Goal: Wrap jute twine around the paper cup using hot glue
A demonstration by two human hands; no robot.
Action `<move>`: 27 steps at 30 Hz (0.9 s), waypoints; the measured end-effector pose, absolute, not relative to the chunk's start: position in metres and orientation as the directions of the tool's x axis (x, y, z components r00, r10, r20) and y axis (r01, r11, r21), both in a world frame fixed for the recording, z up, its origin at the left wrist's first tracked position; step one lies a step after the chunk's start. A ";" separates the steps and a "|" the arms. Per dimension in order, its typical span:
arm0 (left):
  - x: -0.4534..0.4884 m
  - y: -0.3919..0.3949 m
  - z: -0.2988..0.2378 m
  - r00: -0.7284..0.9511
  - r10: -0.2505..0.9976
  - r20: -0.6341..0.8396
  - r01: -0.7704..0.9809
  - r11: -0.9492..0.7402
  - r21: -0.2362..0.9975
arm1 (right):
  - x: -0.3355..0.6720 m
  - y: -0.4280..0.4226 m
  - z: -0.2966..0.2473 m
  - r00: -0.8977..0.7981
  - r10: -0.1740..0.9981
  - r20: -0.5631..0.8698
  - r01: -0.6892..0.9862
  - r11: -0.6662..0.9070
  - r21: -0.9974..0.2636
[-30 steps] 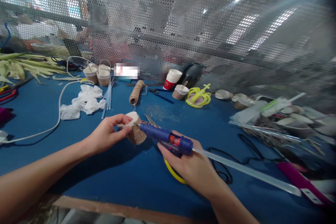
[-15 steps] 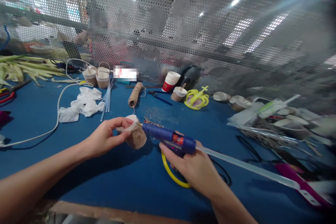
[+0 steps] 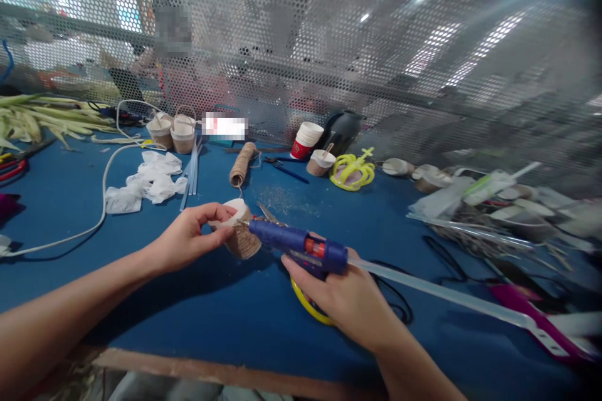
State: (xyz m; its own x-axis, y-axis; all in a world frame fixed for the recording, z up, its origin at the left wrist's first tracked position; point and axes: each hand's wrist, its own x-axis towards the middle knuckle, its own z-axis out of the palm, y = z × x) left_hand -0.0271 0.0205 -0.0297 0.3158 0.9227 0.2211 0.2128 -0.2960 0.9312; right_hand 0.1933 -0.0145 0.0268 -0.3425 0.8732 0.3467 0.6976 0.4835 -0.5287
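Observation:
Between the thumb and fingers of my left hand (image 3: pixel 200 233) is the rim of a small paper cup (image 3: pixel 244 242), its side wrapped in brown twine and its white inside tilted toward me. My right hand (image 3: pixel 338 288) grips a blue glue gun (image 3: pixel 291 243), whose nozzle points left and meets the cup near its rim. From the gun's back a long clear glue stick (image 3: pixel 437 291) runs out to the right. A strand of twine leads from the cup to a twine spool (image 3: pixel 242 165) lying behind it. Under the gun lie scissors with a yellow handle (image 3: pixel 310 310), partly hidden.
White crumpled tissues (image 3: pixel 153 182) and spare glue sticks (image 3: pixel 190 169) lie at left, near two wrapped cups (image 3: pixel 182 135). Pliers (image 3: pixel 286 169), a red-and-white cup stack (image 3: pixel 305 141) and a yellow crown-shaped piece (image 3: pixel 352 172) are behind. Clutter (image 3: pixel 489 219) fills the right; perforated metal (image 3: pixel 282 44) stands at the back.
The cup's rim has tipped so more of its white inside shows. The glue gun has shifted slightly left, its nozzle now overlapping the cup's rim. Both hands keep their holds.

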 end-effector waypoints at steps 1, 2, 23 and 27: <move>-0.027 0.020 -0.029 0.312 0.925 0.218 0.214 -0.292 0.932 | 0.193 -0.015 0.026 -0.338 0.877 0.340 0.684 0.477 -0.552; -0.027 0.020 -0.029 0.312 0.925 0.217 0.216 -0.291 0.932 | 0.192 -0.015 0.025 -0.333 0.880 0.338 0.673 0.473 -0.568; -0.029 0.019 -0.030 0.360 0.902 0.237 0.189 -0.319 0.929 | 0.202 -0.010 0.027 -0.367 0.846 0.388 0.739 0.518 -0.431; -0.028 0.019 -0.029 0.349 0.909 0.227 0.208 -0.312 0.927 | 0.197 -0.014 0.029 -0.336 0.869 0.363 0.734 0.483 -0.477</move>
